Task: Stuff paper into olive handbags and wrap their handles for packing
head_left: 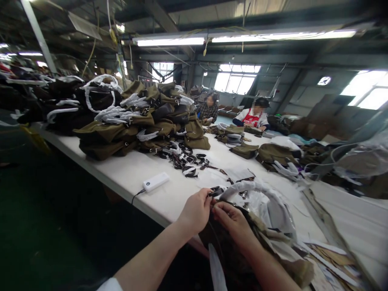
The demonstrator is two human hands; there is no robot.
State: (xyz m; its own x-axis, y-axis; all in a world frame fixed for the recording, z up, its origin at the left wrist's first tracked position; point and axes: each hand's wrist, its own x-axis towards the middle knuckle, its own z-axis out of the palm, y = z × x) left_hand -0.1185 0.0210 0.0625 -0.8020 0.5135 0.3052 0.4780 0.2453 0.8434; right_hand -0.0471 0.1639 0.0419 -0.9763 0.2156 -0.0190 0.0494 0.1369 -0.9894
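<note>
At the table's near edge lies a dark bag [226,242] with a handle [257,188] wrapped in white material arching over it. My left hand [198,208] is closed at the bag's upper left corner, its fingers pinched by a small dark strap piece. Close beside it, almost touching, my right hand [228,218] is closed too, with thumb and forefinger pressed together at the same corner. What exactly the fingertips hold is too small to make out. A pale wrapped strip [216,266] hangs down the bag's near side.
Olive bags [106,137] are piled on the white table [121,169] at the left. Several black straps [189,171] lie mid-table, near a white power bank [156,182] with a cable. More bags [273,155] lie at the right. Two people sit at the far end; one wears a red apron [251,118].
</note>
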